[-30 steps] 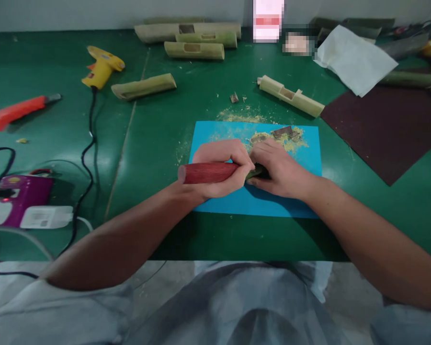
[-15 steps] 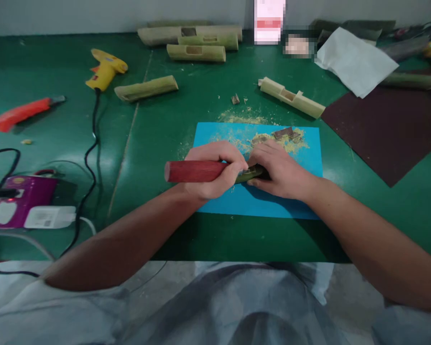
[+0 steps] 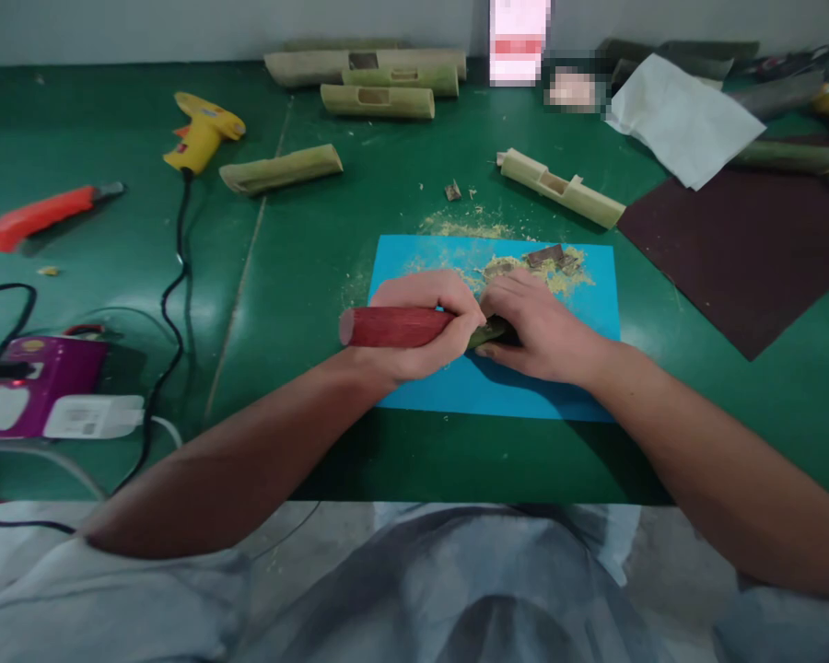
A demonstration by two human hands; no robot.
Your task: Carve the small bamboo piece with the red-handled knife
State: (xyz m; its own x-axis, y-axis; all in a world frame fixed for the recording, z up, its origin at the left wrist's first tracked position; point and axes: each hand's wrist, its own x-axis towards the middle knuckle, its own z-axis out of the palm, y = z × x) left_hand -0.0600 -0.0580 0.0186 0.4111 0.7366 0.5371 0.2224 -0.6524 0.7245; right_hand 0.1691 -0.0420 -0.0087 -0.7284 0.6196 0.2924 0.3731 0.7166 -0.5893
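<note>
My left hand [image 3: 421, 289] is closed around the thick red wooden handle [image 3: 393, 328] of a carving tool. Its blade end is hidden by my fingers and points right, toward a dark green bamboo piece [image 3: 482, 335]. My right hand [image 3: 542, 322] curls over that bamboo and grips it against a blue mat [image 3: 421, 396]; most of the piece is covered. The two hands nearly meet. Pale shavings [image 3: 577, 267] and a few brown chips [image 3: 545, 256] lie just beyond my right fingers.
On the green table [image 3: 359, 460], a notched bamboo tube [image 3: 601, 208] lies behind the mat. At left are a yellow glue gun [image 3: 204, 138], an orange utility knife [image 3: 41, 217] and a purple power block [image 3: 62, 378] with cords. A brown sheet [image 3: 746, 276] and white paper [image 3: 683, 120] lie right.
My left hand and the red handle have slid right, closer to my right hand, covering more of the bamboo. The right hand stays in place.
</note>
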